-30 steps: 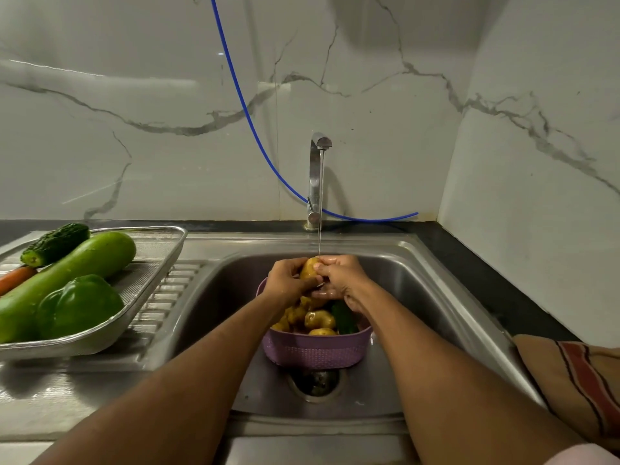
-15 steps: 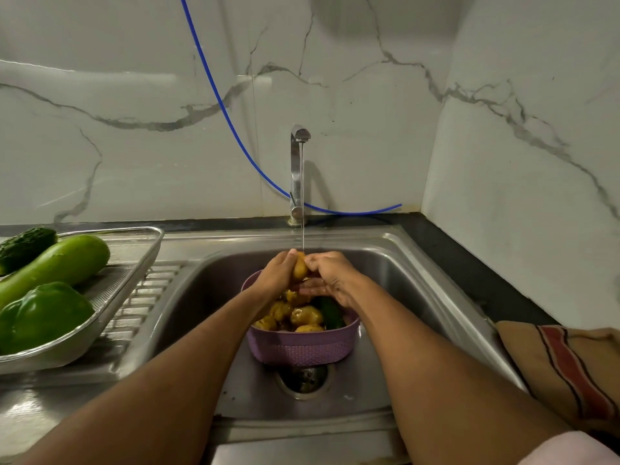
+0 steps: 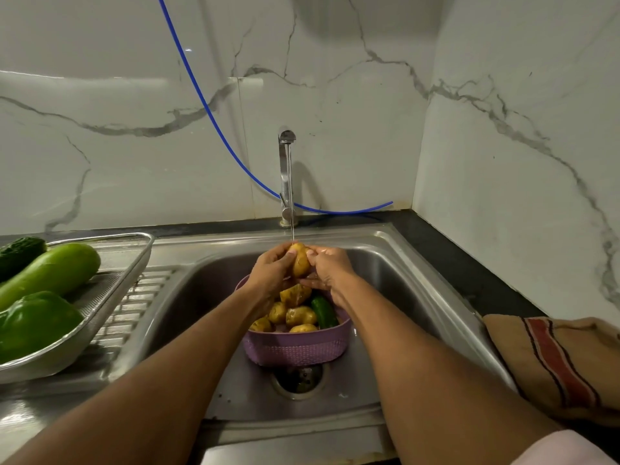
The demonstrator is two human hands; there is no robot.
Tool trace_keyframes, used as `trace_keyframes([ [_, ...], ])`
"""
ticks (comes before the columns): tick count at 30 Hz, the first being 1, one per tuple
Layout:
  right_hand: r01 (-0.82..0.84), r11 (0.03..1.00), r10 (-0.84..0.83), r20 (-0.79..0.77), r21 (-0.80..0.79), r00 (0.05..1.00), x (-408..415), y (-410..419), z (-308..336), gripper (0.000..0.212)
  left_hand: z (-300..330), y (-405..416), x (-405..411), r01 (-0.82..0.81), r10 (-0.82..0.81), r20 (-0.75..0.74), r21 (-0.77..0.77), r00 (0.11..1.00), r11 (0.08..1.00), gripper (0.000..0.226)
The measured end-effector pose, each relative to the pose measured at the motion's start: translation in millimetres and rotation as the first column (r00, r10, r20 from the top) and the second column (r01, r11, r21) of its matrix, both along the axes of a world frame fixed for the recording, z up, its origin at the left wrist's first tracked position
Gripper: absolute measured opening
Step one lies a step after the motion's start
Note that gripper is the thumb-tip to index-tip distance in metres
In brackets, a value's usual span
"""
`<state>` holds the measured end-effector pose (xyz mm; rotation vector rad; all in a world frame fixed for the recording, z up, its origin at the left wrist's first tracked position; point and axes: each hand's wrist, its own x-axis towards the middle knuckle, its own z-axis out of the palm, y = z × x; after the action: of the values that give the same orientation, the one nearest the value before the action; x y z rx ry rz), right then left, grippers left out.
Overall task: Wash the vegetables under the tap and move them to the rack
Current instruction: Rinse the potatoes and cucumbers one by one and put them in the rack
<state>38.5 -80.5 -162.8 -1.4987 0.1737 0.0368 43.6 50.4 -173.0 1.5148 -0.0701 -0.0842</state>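
A yellow potato [image 3: 299,260] is held under the thin stream from the steel tap [image 3: 286,176]. My left hand [image 3: 272,270] grips its left side and my right hand [image 3: 330,270] presses its right side. Below them a purple basket [image 3: 295,347] stands in the sink [image 3: 402,290] over the drain, holding several potatoes [image 3: 300,315] and a green cucumber [image 3: 322,312]. On the left drainboard a metal rack tray [image 3: 110,290] carries a green capsicum [image 3: 33,322], a pale bottle gourd [image 3: 50,270] and a bitter gourd [image 3: 20,251].
A blue hose [image 3: 214,122] runs down the marble wall behind the tap. A folded brown cloth with red stripes [image 3: 553,360] lies on the dark counter at the right. The drain [image 3: 298,379] shows just in front of the basket.
The potato has turned between my hands and now stands more upright under the stream. The camera view drifted right, pushing the rack toward the left edge.
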Motion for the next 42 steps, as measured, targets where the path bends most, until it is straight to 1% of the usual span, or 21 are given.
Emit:
trace_keyframes([
  [4, -0.032, 0.998, 0.034, 0.034, -0.055, 0.999, -1, 2, -3, 0.032, 2, -4, -2, -0.150, 0.148, -0.031, -0.059, 0.988, 0.987, 0.023],
  [6, -0.047, 0.997, 0.049, 0.038, -0.059, 0.998, -1, 2, -2, 0.032, 4, -4, -3, -0.198, 0.194, -0.057, -0.084, 0.979, 0.977, 0.019],
  [8, -0.058, 0.996, 0.061, 0.036, -0.073, 0.997, -3, 3, -1, 0.032, 5, -1, -3, -0.216, 0.211, -0.075, -0.075, 0.975, 0.973, 0.019],
  [10, -0.038, 0.996, 0.041, 0.034, -0.079, 0.999, -3, 3, -1, 0.030, 5, 1, -2, -0.170, 0.166, -0.082, -0.043, 0.983, 0.985, 0.020],
  [13, 0.022, 0.999, -0.022, 0.016, -0.026, 1.000, -1, -1, -2, 0.021, 3, 3, -2, 0.020, -0.021, -0.042, -0.018, 0.999, 1.000, 0.023],
  [14, 0.036, 0.999, -0.036, 0.008, -0.020, 0.999, 0, -2, -2, 0.021, 2, 3, -2, 0.060, -0.060, -0.021, 0.008, 0.998, 0.998, 0.025],
  [15, 0.038, 0.999, -0.038, 0.002, -0.025, 0.999, 0, -4, -2, 0.020, 1, 1, -1, 0.062, -0.062, 0.005, 0.059, 0.998, 0.996, 0.026],
  [17, 0.023, 0.999, -0.023, -0.006, -0.044, 1.000, 1, -5, -3, 0.020, -2, -2, 0, -0.021, 0.007, 0.077, 0.181, 0.997, 0.983, 0.023],
  [19, 0.001, 0.998, -0.001, -0.010, -0.059, 1.000, 0, -2, -4, 0.020, -9, -6, 3, -0.133, 0.106, 0.126, 0.224, 0.986, 0.965, 0.022],
  [20, -0.011, 0.998, 0.011, -0.011, -0.062, 1.000, 0, -1, -5, 0.020, -12, -8, 4, -0.175, 0.153, 0.117, 0.204, 0.981, 0.963, 0.025],
  [22, -0.020, 0.998, 0.019, -0.015, -0.063, 1.000, 0, 1, -6, 0.022, -14, -9, 6, -0.201, 0.200, 0.025, 0.128, 0.980, 0.971, 0.028],
  [24, -0.011, 0.998, 0.010, -0.024, -0.056, 1.000, 0, 1, -7, 0.023, -11, -10, 6, -0.172, 0.175, -0.096, 0.038, 0.980, 0.984, 0.030],
  [26, 0.001, 0.998, -0.003, -0.035, -0.065, 0.999, 2, 3, -8, 0.024, -6, -9, 4, -0.154, 0.153, -0.153, 0.005, 0.976, 0.988, 0.030],
  [28, 0.033, 0.996, -0.037, -0.038, -0.087, 0.999, 5, 4, -10, 0.025, -4, -7, 4, -0.112, 0.102, -0.173, -0.046, 0.980, 0.993, 0.028],
  [30, 0.077, 0.994, -0.078, -0.020, -0.078, 0.997, 9, 2, -10, 0.025, -1, -4, 3, -0.013, -0.005, -0.177, -0.101, 0.984, 0.995, 0.028],
  [32, 0.096, 0.992, -0.097, -0.012, -0.078, 0.995, 12, -1, -11, 0.024, 1, -2, 1, 0.068, -0.090, -0.177, -0.129, 0.980, 0.989, 0.028],
  [33, 0.094, 0.992, -0.096, -0.014, -0.087, 0.995, 12, -3, -12, 0.024, 1, -3, 0, 0.082, -0.104, -0.174, -0.128, 0.979, 0.988, 0.027],
  [35, 0.074, 0.991, -0.076, -0.019, -0.115, 0.997, 12, -3, -13, 0.023, -2, -5, 0, 0.059, -0.071, -0.155, -0.086, 0.985, 0.995, 0.027],
  [37, 0.058, 0.980, -0.058, 0.008, -0.189, 0.998, 10, -1, -14, 0.024, -5, -7, 1, -0.019, 0.011, -0.161, -0.048, 0.987, 0.999, 0.030],
  [39, 0.066, 0.950, -0.047, 0.070, -0.305, 0.996, 8, 2, -13, 0.022, -8, -8, 6, -0.093, 0.077, -0.200, -0.069, 0.977, 0.993, 0.033],
  [42, 0.086, 0.930, -0.040, 0.133, -0.359, 0.990, 7, 6, -12, 0.023, -6, -6, 7, -0.137, 0.103, -0.253, -0.122, 0.962, 0.983, 0.036],
])
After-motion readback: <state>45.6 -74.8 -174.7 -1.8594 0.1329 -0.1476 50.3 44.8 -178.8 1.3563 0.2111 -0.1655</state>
